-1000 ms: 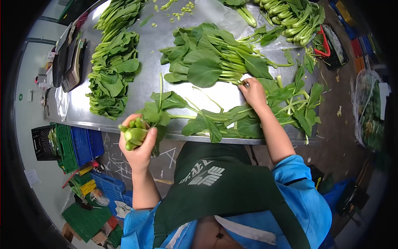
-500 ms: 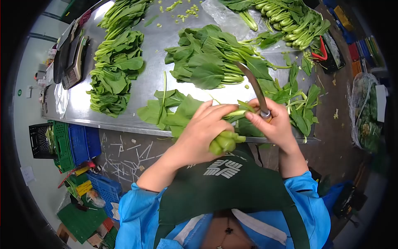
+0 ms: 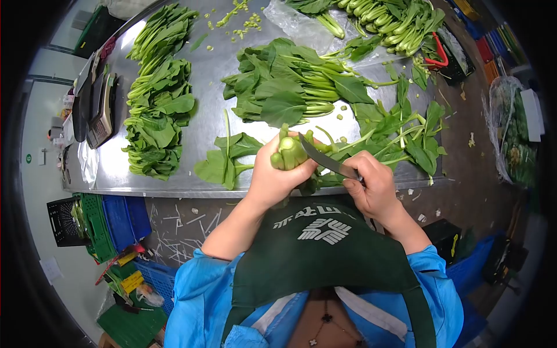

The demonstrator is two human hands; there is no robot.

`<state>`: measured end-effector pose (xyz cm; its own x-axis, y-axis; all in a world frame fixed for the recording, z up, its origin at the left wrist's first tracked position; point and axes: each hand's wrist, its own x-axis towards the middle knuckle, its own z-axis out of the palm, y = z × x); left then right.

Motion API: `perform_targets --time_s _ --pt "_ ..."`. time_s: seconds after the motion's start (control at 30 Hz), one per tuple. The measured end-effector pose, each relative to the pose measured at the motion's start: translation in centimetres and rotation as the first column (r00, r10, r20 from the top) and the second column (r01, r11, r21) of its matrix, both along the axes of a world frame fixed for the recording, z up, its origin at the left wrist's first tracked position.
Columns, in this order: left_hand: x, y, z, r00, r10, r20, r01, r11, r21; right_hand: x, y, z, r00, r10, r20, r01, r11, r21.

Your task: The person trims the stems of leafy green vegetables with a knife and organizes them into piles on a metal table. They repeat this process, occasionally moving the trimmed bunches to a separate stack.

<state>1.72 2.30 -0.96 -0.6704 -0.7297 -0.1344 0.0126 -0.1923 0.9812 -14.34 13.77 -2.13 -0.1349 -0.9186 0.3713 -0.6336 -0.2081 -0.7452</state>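
Note:
My left hand [image 3: 279, 177] is closed around a green leafy vegetable [image 3: 290, 152], its thick pale stem ends facing up. Wrapped round a knife handle, my right hand [image 3: 374, 184] holds the curved knife [image 3: 329, 160], whose blade points up-left and its tip lies at the stems. Beyond both hands, a pile of leafy greens [image 3: 284, 84] rests on the metal table [image 3: 212, 87]. Loose leaves [image 3: 229, 159] lie left of my left hand, and more loose leaves and stems [image 3: 400, 136] are to the right.
A long row of greens [image 3: 156, 116] lies at the left, beside a scale [image 3: 101, 119]. More greens [image 3: 400, 26] and clear plastic [image 3: 296, 26] are at the far right. Green [image 3: 96, 226] and blue crates [image 3: 125, 220] stand below the table's left edge.
My left hand has turned the vegetable so its stem ends face up. The knife has swung lower, its blade now across at the stems. The whole view has shifted slightly.

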Motion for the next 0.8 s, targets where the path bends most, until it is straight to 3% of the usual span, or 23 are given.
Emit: perform_targets --time_s 0.17,0.47,0.53,0.6,0.67,0.73,0.8 --pt "-0.6 -0.2 0.0 0.999 0.015 0.032 -0.014 1.000 -0.027 0.1 -0.6 -0.5 0.991 -0.100 -0.089 0.102 0.995 0.020" --pt "-0.9 -1.2 -0.4 0.997 0.074 0.034 -0.077 0.992 0.099 -0.3 -1.7 -1.7 0.976 -0.125 -0.177 0.127 0.992 -0.003" --pt "0.5 -1.9 -1.1 0.996 0.057 0.063 -0.070 0.970 0.234 -1.7 0.0 -4.5 0.928 -0.338 -0.157 0.343 0.939 0.009" --pt "1.6 -3.0 -1.2 0.993 0.106 0.045 -0.113 0.969 0.220 -3.3 1.7 -6.8 0.887 -0.458 -0.064 0.462 0.882 0.095" --pt "3.7 -3.9 -2.6 0.979 0.204 0.005 -0.195 0.929 0.314 -2.6 2.8 -9.1 0.776 -0.562 0.286 0.433 0.805 0.406" --pt "5.9 -5.0 -3.8 0.958 0.284 -0.032 -0.264 0.924 0.277 -0.5 1.0 -8.4 0.787 -0.489 0.376 0.348 0.855 0.385" --pt "8.3 -6.2 -3.5 0.866 0.432 -0.254 -0.306 0.857 0.415 0.7 -0.6 -8.2 0.790 -0.411 0.455 0.265 0.898 0.352"
